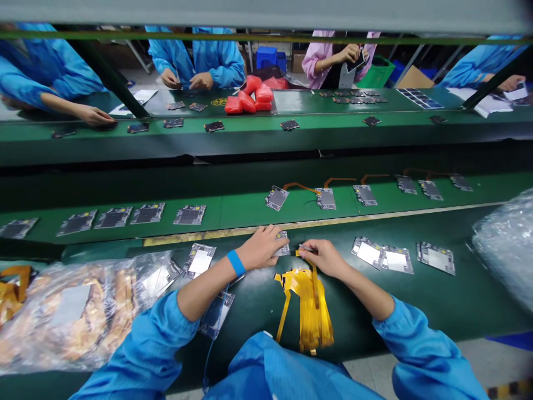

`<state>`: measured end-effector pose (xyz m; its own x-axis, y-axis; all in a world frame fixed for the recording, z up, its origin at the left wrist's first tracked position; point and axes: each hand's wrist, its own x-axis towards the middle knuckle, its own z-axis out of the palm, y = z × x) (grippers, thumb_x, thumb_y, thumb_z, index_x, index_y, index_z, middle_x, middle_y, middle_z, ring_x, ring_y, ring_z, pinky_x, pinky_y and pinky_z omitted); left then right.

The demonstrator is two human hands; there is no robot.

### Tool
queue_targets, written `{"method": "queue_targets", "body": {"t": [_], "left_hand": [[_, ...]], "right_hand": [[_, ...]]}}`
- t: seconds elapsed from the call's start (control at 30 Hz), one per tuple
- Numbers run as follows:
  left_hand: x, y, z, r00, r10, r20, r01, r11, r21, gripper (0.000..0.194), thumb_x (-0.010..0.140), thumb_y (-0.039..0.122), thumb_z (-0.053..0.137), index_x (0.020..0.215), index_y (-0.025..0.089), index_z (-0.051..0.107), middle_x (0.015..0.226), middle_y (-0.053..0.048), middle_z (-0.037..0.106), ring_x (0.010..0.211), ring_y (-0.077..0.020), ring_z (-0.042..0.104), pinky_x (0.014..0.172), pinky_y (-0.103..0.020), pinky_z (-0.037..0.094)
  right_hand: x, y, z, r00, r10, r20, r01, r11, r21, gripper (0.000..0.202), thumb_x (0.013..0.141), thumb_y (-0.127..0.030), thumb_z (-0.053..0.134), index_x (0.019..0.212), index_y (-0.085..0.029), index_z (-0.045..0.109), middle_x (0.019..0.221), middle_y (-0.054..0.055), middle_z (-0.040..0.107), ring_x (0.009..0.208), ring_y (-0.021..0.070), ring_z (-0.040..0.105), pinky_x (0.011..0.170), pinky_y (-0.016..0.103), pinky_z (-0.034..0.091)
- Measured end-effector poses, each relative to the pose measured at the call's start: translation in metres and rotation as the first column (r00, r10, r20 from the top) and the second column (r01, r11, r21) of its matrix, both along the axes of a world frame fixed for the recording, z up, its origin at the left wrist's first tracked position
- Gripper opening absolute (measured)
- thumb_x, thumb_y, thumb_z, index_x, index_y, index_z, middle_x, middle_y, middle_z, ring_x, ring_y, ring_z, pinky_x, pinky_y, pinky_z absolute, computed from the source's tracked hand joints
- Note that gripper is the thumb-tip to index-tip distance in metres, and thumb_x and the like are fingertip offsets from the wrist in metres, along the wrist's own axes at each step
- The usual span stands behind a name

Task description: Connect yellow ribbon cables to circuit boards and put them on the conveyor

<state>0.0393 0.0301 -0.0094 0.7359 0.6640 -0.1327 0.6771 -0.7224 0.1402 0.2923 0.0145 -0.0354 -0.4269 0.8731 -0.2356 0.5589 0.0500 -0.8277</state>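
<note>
My left hand (262, 246), with a blue band at the wrist, is closed on a circuit board (283, 243) just above the table. Much of that board hides behind my fingers. Just to its right, my right hand (321, 256) pinches the end of an orange flex cable (315, 278), which hangs down from my fingers. A small grey piece shows at these fingertips; its kind is unclear. Below both hands lies a fanned pile of flex cables (310, 316). Board and pinched cable end are close, with a gap between them.
Boards with white patches (397, 259) lie to the right, others (200, 260) left. A plastic bag (83, 311) fills the left side; bubble wrap (508, 239) lies right. Beyond, a green conveyor belt (237, 214) carries boards, some with cables. Co-workers sit across a second line.
</note>
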Motion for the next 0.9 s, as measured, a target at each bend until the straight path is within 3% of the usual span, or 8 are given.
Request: {"method": "queue_targets", "body": {"t": [0.13, 0.33, 0.6, 0.9], "left_hand": [[0.003, 0.005, 0.001, 0.998, -0.056, -0.014, 0.057, 0.998, 0.006, 0.036, 0.088, 0.023, 0.063, 0.124, 0.026, 0.066, 0.125, -0.014, 0.056, 0.116, -0.0327, 0.054, 0.089, -0.043, 0.046], [0.009, 0.009, 0.005, 0.995, -0.078, -0.059, 0.077, 0.997, -0.021, 0.036, 0.085, 0.024, 0.068, 0.120, 0.026, 0.067, 0.124, -0.015, 0.056, 0.115, -0.0340, 0.053, 0.087, -0.043, 0.048], [0.008, 0.005, 0.003, 0.997, -0.059, -0.045, 0.059, 0.998, -0.006, 0.026, 0.090, 0.023, 0.065, 0.116, 0.023, 0.066, 0.120, -0.014, 0.057, 0.113, -0.0328, 0.053, 0.090, -0.044, 0.047], [0.007, 0.006, 0.006, 0.999, -0.038, -0.038, 0.037, 0.999, -0.035, 0.029, 0.092, 0.023, 0.064, 0.120, 0.022, 0.063, 0.124, -0.015, 0.057, 0.114, -0.0333, 0.054, 0.092, -0.045, 0.048]], "right_hand": [[0.001, 0.011, -0.003, 0.999, 0.024, 0.040, -0.025, 0.999, 0.042, 0.029, 0.095, -0.039, 0.058, 0.082, -0.017, 0.071, 0.072, 0.000, 0.069, 0.068, 0.0158, 0.058, 0.063, 0.025, 0.038], [-0.001, 0.015, -0.008, 0.999, -0.029, 0.023, 0.029, 1.000, -0.004, 0.017, 0.087, -0.033, 0.068, 0.087, -0.017, 0.074, 0.082, 0.003, 0.076, 0.075, 0.0181, 0.065, 0.068, 0.026, 0.044], [-0.012, 0.025, -0.003, 0.985, -0.001, 0.172, -0.020, 0.993, 0.119, 0.017, 0.092, -0.030, 0.064, 0.083, -0.018, 0.072, 0.080, 0.003, 0.075, 0.071, 0.0156, 0.061, 0.065, 0.025, 0.038], [-0.016, 0.032, -0.012, 0.972, -0.051, 0.229, 0.023, 0.992, 0.122, 0.021, 0.093, -0.034, 0.064, 0.084, -0.019, 0.075, 0.081, 0.003, 0.077, 0.074, 0.0177, 0.065, 0.066, 0.026, 0.038]]}}
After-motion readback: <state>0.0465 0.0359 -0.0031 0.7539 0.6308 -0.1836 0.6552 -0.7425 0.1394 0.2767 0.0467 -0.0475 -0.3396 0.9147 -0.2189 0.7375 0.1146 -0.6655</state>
